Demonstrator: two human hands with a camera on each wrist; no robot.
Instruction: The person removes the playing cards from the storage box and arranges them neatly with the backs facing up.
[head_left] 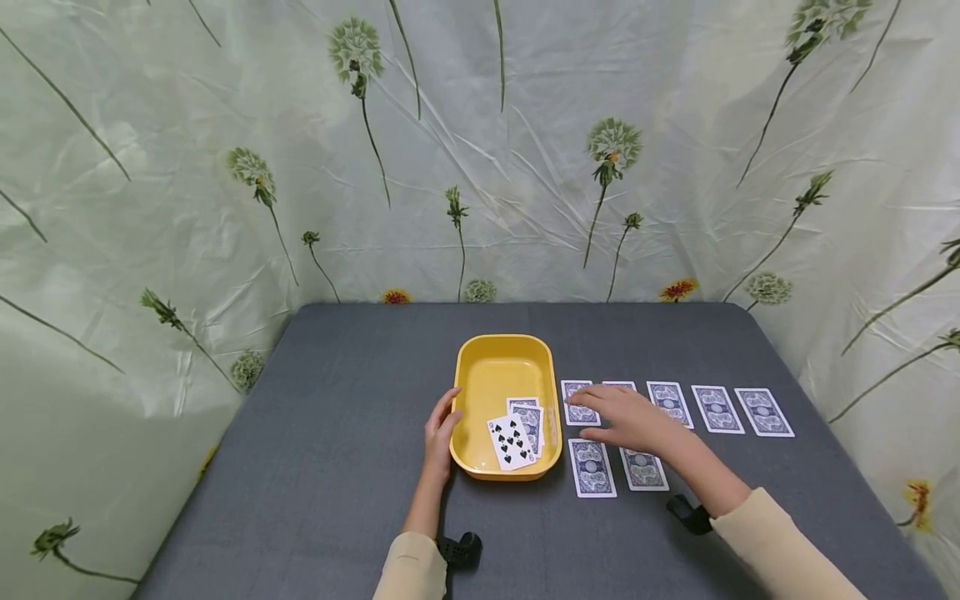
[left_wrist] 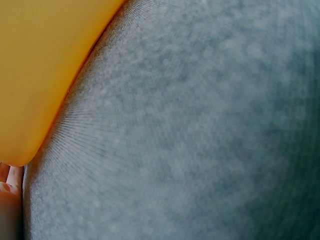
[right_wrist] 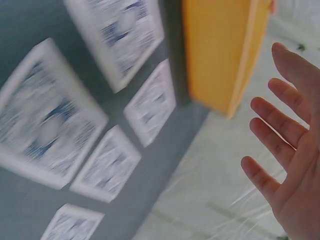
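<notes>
A yellow tray (head_left: 491, 354) stands on the dark grey table, and my left hand (head_left: 438, 433) holds its left rim. In the left wrist view only a bit of that hand shows below the yellow wall. Inside the tray lie a face-up spades card (head_left: 510, 442) and blue-backed cards (head_left: 534, 421), partly overlapping. My right hand (head_left: 630, 417) hovers right of the tray, fingers apart and holding nothing. Under and near it are face-down cards, among them the top-row leftmost card (head_left: 576, 415), which it partly covers, and a lower-row card (head_left: 592, 468).
More face-down cards continue rightward in the top row, such as the rightmost card (head_left: 763, 412). Another lower-row card (head_left: 643, 471) is partly under the right forearm. Behind the table (head_left: 360, 375) hangs a pale cloth (head_left: 510, 167) with dandelion prints.
</notes>
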